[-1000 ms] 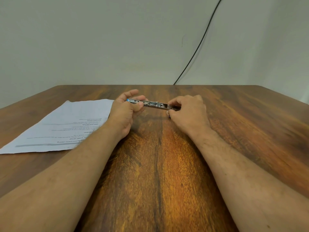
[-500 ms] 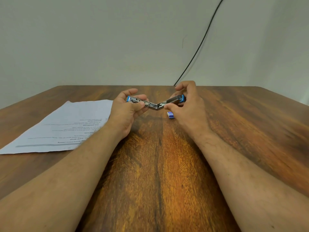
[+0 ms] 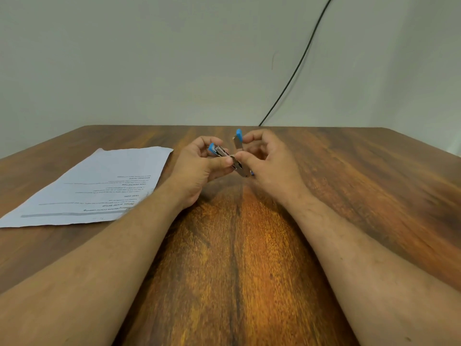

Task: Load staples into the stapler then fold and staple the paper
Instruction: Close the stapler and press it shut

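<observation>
Two bare hands are held together above the middle of a brown wooden surface (image 3: pixel 237 245), and a small metal stapler (image 3: pixel 230 159) with blue ends is held between them. The stapler is swung open into a V shape, its hinge pointing down toward the near side. The left arm of the V, ending in a blue tip, is gripped by the left hand (image 3: pixel 199 168): the fingers (image 3: pixel 212 141) are curled over its far side and the thumb is pressed along its near side. The right arm of the V stands almost upright with its blue tip at the top, and it is pinched by the right hand (image 3: pixel 269 163), the forefinger curled against it near the top and the thumb laid against the metal lower down. The remaining fingers of the right hand are curled in loosely. A small blue thing is glimpsed just beneath the hinge, beside the right hand; what it is cannot be told.

A sheet of paper (image 3: pixel 99 186) with printed lines is seen lying flat and unfolded on the left part of the surface, near the left forearm, its near right corner covered by that forearm. A black cable (image 3: pixel 299 61) is seen running down the pale wall (image 3: pixel 149 58) to the far edge of the surface.
</observation>
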